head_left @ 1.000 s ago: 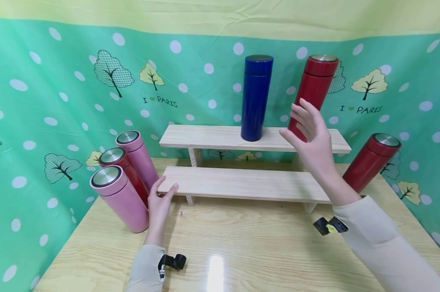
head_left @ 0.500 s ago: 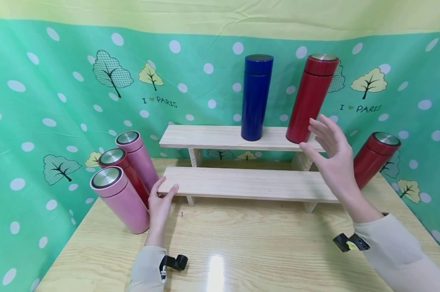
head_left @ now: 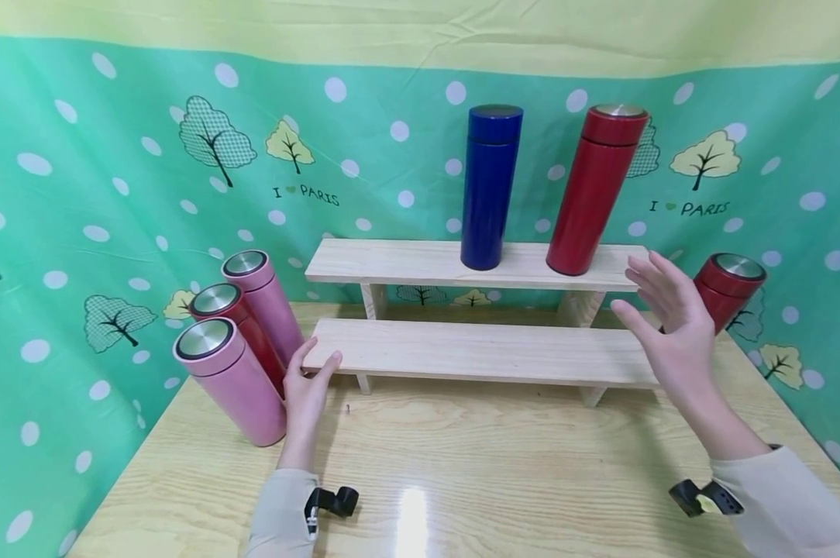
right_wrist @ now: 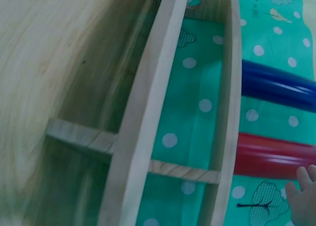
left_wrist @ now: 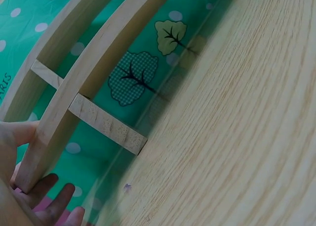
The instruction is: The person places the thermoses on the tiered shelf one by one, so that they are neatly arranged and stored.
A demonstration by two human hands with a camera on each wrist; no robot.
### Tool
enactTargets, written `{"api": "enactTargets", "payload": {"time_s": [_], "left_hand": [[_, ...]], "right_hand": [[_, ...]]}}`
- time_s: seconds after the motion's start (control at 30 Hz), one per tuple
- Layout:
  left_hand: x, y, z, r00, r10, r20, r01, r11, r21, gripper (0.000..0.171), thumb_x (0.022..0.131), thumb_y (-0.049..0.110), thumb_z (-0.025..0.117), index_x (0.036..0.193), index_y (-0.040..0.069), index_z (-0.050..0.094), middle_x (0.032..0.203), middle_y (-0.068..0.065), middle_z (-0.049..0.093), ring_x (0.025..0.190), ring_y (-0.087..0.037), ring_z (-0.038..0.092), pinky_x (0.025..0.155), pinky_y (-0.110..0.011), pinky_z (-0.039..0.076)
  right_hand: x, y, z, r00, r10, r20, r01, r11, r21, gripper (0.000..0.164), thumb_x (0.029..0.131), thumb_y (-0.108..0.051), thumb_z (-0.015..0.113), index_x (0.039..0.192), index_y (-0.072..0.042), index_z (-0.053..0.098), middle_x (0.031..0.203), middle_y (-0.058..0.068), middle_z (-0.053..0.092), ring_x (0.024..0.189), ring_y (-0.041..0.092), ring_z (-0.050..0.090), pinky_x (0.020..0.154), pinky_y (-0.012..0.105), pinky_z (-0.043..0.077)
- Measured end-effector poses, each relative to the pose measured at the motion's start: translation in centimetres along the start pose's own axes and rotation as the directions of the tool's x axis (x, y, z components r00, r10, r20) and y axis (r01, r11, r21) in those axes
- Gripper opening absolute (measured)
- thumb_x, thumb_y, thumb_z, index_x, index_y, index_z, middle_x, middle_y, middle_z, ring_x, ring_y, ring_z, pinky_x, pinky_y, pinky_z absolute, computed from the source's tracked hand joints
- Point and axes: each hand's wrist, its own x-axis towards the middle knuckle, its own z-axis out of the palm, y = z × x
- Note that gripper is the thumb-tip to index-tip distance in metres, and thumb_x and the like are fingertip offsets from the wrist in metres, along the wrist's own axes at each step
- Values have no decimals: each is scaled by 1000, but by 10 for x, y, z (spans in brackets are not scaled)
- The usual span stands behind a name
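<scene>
My left hand (head_left: pixel 304 395) grips the left end of the lower board of a two-tier wooden shelf (head_left: pixel 476 350), thumb and fingers on either side of the board (left_wrist: pixel 47 142). Left of that hand stand a front pink thermos (head_left: pixel 235 387), a red thermos (head_left: pixel 247 325) and a rear pink thermos (head_left: pixel 263 298). My right hand (head_left: pixel 678 341) hovers near the shelf's right end, fingers spread and holding nothing. It partly hides a red thermos (head_left: pixel 728 287) standing right of the shelf. On the upper board (head_left: pixel 392 260) stand a blue thermos (head_left: pixel 491 190) and a tall red thermos (head_left: pixel 597 194).
A wooden table (head_left: pixel 462 465) carries the shelf. Behind and at both sides hangs a green cloth (head_left: pixel 364 163) with white dots and printed trees. Short wooden supports (head_left: pixel 591 396) hold up the boards.
My right hand has moved right and down, away from the tall red thermos on the upper board, towards the red thermos at the right. My left hand has stayed on the lower board.
</scene>
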Motion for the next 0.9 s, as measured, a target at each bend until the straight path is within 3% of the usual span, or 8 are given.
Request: {"api": "enactTargets", "payload": {"time_s": [0.37,0.9], "left_hand": [[1,-1,1,1000,-9,-7,9,1000,-6,64,90,28,75,146,14,48,157,-12,33,145,-28,24,118,-47,19],[2,-2,2,1000,-5,-16,5,1000,-29,63,90,25,75,145,12,49,156,-13,34,144,-26,25,117,-45,23]], "right_hand": [[-11,21,-19,999,15,-35,-16,999,-33,69,88,10,67,148,-15,43,143,4,55,127,8,52,101,15,40],[-29,56,-53,974,204,-97,-208,977,-44,65,92,2,66,150,-16,42,143,-3,55,124,3,52,97,8,39]]}}
